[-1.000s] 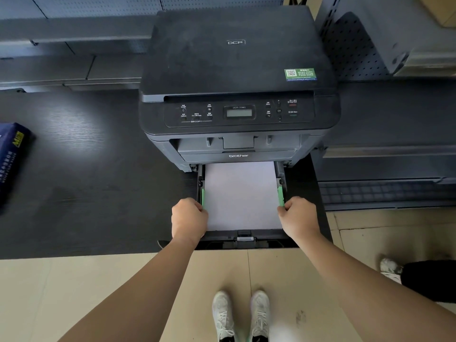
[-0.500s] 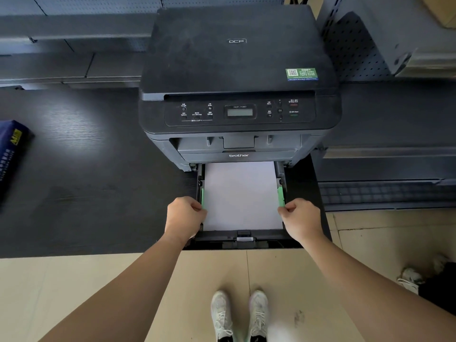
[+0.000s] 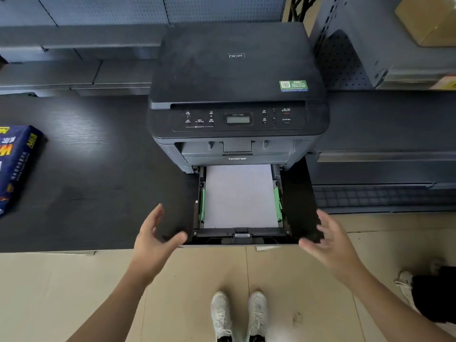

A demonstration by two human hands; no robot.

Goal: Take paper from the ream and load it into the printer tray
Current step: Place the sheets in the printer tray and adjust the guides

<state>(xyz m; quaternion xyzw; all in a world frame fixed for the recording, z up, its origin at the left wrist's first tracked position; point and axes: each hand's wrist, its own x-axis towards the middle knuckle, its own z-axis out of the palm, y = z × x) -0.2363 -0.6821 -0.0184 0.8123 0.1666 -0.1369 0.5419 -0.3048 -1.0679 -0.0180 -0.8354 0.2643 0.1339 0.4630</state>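
A black printer stands on the dark table. Its paper tray is pulled out toward me, with white paper lying flat between the green side guides. My left hand hovers open just left of the tray's front corner, fingers spread, holding nothing. My right hand hovers open to the right of the tray, also holding nothing. Neither hand touches the tray. The blue paper ream lies at the table's far left edge.
The dark table ends just in front of the tray. Grey shelving rises behind and to the right, with a cardboard box on it. My two white shoes stand on the tan floor. Another person's shoe is at right.
Both hands have let go of the tray's green side guides, opened, and drawn back and outward toward me. The paper lies as before.
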